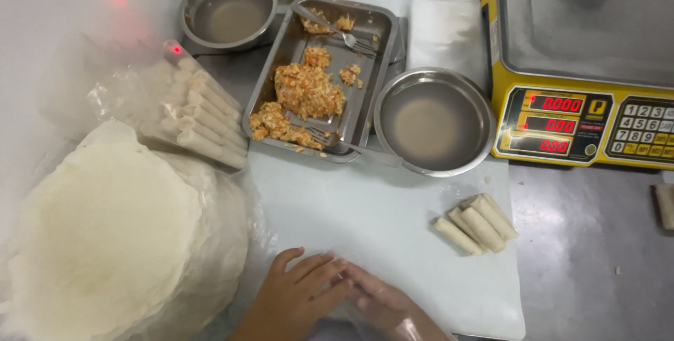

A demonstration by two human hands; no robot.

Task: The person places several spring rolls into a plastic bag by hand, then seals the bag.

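Observation:
My left hand [295,297] lies flat on the white cutting board [379,221] at the bottom centre, fingers spread and pointing right. My right hand [385,304], in a thin clear plastic glove and blurred, lies next to it, its fingertips meeting those of the left. Whatever is under the palms is hidden. A tall stack of round pale wrappers [105,235] sits on plastic just left of my left hand. Three finished rolls [476,223] lie on the board to the upper right of my hands.
A steel tray [372,46] of orange filling [305,92] with two forks stands behind the board. Beside it are two steel bowls of cloudy liquid [434,120] [229,11]. A row of rolls [200,120] lies at left. A yellow scale [583,60] stands at right.

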